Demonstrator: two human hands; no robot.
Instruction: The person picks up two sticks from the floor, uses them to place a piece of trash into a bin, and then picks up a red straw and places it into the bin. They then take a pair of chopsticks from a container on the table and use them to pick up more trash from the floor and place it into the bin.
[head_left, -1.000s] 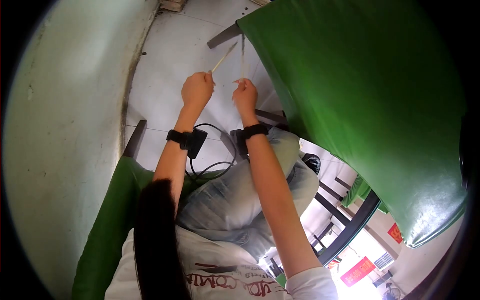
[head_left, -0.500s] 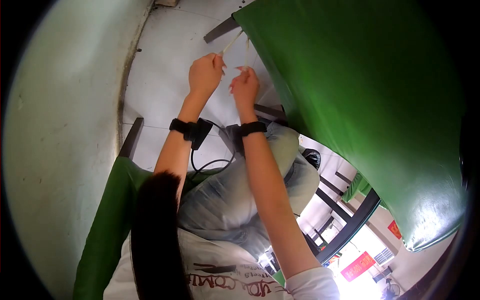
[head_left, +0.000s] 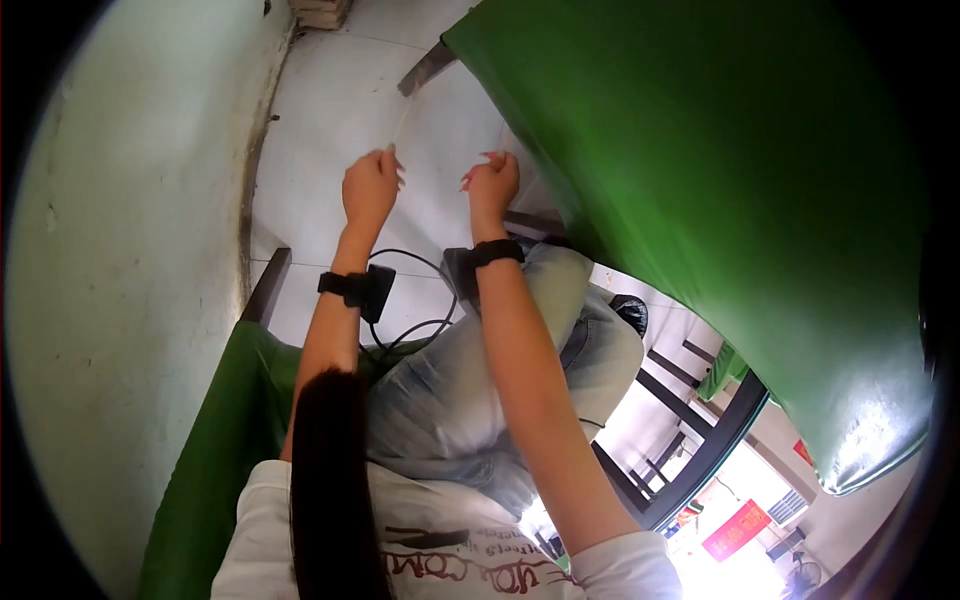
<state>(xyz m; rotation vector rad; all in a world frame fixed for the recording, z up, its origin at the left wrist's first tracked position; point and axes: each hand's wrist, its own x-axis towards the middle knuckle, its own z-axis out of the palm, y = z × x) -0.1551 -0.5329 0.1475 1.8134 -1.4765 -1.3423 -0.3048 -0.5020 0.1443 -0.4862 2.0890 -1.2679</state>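
My left hand (head_left: 372,190) is closed in a pinch over the floor. A thin pale cord (head_left: 404,128) runs up from its fingertips towards the dark table leg (head_left: 427,68), blurred by motion. My right hand (head_left: 493,182), to the right and beside the edge of the green table cover (head_left: 700,150), has its fingers curled together. The cord's other strand led into these fingers a moment ago; now it is too faint to follow. Where the cord meets the cover's corner cannot be made out. Both wrists wear black straps with small dark boxes.
A pale wall (head_left: 140,250) curves along the left. Below it is a green-covered seat (head_left: 215,440) with a dark leg (head_left: 267,285). A black cable (head_left: 445,275) loops between my wrists above my jeans (head_left: 440,400). Dark furniture bars (head_left: 675,405) and a red banner (head_left: 737,530) appear lower right.
My hands have moved apart and down from the table corner, the left one further to the left. The cord strands, distinct before, are now blurred and faint. The view has shifted slightly.
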